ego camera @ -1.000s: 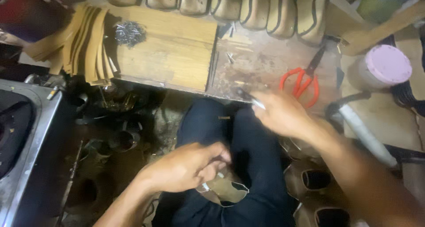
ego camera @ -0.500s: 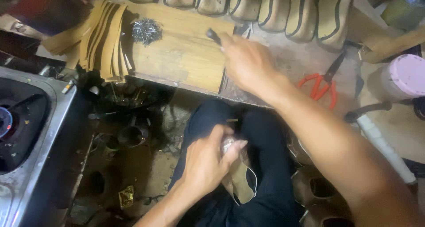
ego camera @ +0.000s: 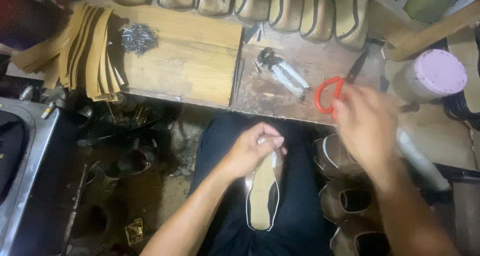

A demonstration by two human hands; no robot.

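The left hand (ego camera: 250, 148) pinches the top end of a tan, dark-edged shoe sole (ego camera: 262, 196) lying on the lap. The right hand (ego camera: 362, 123), blurred, fingers loosely spread, touches the red-handled scissors (ego camera: 332, 91) on the worn wooden counter (ego camera: 280, 93).

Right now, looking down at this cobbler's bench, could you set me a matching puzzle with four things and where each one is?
Things:
1. scissors
2. pile of nails
3. shoe sole
4. pink-lidded jar

Places:
A. on the wooden board, top left
B. far right of the bench
C. on the lap, under the left hand
D. at the right hand

Pairs: 1-D, 2-A, 3-C, 4-B
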